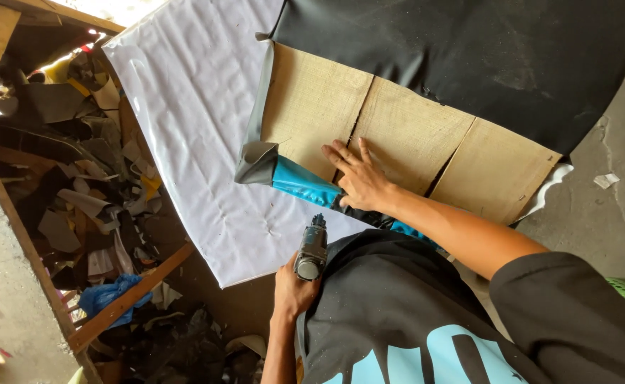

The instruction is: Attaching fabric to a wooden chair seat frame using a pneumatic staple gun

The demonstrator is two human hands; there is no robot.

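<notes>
Both hands work at the near edge of a flat panel of tan wooden boards [405, 135]. Right hand [358, 178] lies flat on the boards, fingers spread and extended away from the body, palm pressing down; it grips nothing. Its heel rests just beside a glossy blue vinyl covering strip [305, 185] wrapped along the panel's near edge. At the far end of that strip from the right wrist, a folded grey vinyl corner flap [257, 162] stands up at the panel corner.

Left hand [292, 288] is closed around the handle of a dark grey metal pneumatic staple gun [312, 249]. The tool points away from the body, its nose near the blue strip, just short of the right hand's thumb side; whether the nose touches the strip cannot be determined.

Beyond the right fingertips, a black vinyl sheet [483, 57] overlaps the boards' far edge. A white quilted fabric sheet [198, 128] lies under the panel, extending outward past the left hand. Farther out on the left hand's side, a heap of mixed fabric offcuts [85, 178] sits behind a wooden rail [131, 295].
</notes>
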